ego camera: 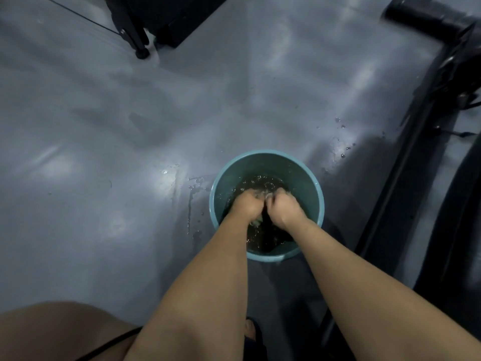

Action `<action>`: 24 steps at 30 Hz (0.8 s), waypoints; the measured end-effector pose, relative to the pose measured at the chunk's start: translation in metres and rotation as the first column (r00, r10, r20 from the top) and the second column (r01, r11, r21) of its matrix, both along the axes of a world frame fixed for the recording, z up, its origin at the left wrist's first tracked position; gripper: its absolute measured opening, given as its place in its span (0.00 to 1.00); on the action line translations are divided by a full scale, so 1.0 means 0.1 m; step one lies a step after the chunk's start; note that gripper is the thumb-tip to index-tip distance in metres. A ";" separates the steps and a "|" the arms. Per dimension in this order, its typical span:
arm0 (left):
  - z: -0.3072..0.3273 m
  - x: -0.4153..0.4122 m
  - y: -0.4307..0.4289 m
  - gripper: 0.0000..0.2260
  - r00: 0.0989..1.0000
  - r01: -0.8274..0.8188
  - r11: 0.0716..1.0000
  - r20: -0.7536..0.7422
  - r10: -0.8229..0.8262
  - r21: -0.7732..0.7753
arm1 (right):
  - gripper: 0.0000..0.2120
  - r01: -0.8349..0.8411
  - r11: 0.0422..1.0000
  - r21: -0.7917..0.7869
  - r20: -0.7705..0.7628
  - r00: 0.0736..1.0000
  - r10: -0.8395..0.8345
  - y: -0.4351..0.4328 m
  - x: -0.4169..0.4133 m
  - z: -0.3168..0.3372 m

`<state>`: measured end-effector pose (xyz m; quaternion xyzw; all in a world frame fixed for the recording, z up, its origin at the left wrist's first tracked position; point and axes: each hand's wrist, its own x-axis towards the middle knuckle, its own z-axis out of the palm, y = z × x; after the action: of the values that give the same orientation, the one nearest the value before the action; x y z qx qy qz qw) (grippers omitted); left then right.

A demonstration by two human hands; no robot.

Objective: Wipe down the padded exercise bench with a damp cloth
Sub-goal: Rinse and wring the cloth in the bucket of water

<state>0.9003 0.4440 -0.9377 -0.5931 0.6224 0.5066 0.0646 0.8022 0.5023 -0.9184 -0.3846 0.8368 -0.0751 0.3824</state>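
Observation:
A teal bucket (307, 175) stands on the grey floor, part full of dark bubbly water. Both my hands are down inside it, fists side by side. My left hand (246, 205) and my right hand (282, 207) are curled around a wet pale cloth (256, 222), of which only a small bit shows between and below the fists. The rest of the cloth is hidden by my hands and the water. The padded bench is not clearly in view.
Black metal frame rails of gym equipment (406, 157) run along the right side. Another black machine foot (141, 52) stands at the top left. Water drops and streaks (191, 201) lie on the floor around the bucket. My knee (52, 332) is at the bottom left.

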 end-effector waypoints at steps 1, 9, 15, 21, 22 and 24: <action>0.00 -0.01 0.03 0.14 0.993 0.099 0.992 0.075 -0.094 -0.072 | 0.19 -0.009 1.000 -0.011 -0.061 0.998 0.009 0.00 -0.03 -0.06; -0.02 0.04 0.17 0.22 0.842 0.434 0.881 0.265 -0.471 0.187 | 0.24 -0.617 0.663 0.423 0.023 0.739 0.673 0.14 0.07 -0.05; 0.04 0.02 0.12 0.11 0.996 -0.086 0.980 0.039 0.080 0.177 | 0.17 -0.021 0.994 0.106 0.047 0.999 0.016 -0.01 -0.02 0.03; 0.47 -0.36 0.07 0.17 0.882 -0.416 0.898 -0.178 0.436 0.140 | 0.23 0.766 0.639 -0.068 0.415 0.604 -0.680 -0.21 0.03 0.37; 0.50 -0.34 0.02 0.18 0.867 -0.452 0.885 -0.181 0.465 0.110 | 0.23 0.755 0.649 -0.099 0.393 0.628 -0.671 -0.22 0.11 0.40; 0.50 -0.28 -0.09 0.16 0.841 -0.489 0.862 -0.189 0.507 0.137 | 0.20 0.733 0.670 -0.118 0.408 0.651 -0.640 -0.24 0.22 0.43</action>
<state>0.8720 0.4352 -0.8873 -0.6717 0.4287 0.5935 -0.1135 0.8238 0.4785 -0.8752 -0.0656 0.8238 -0.3935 0.4028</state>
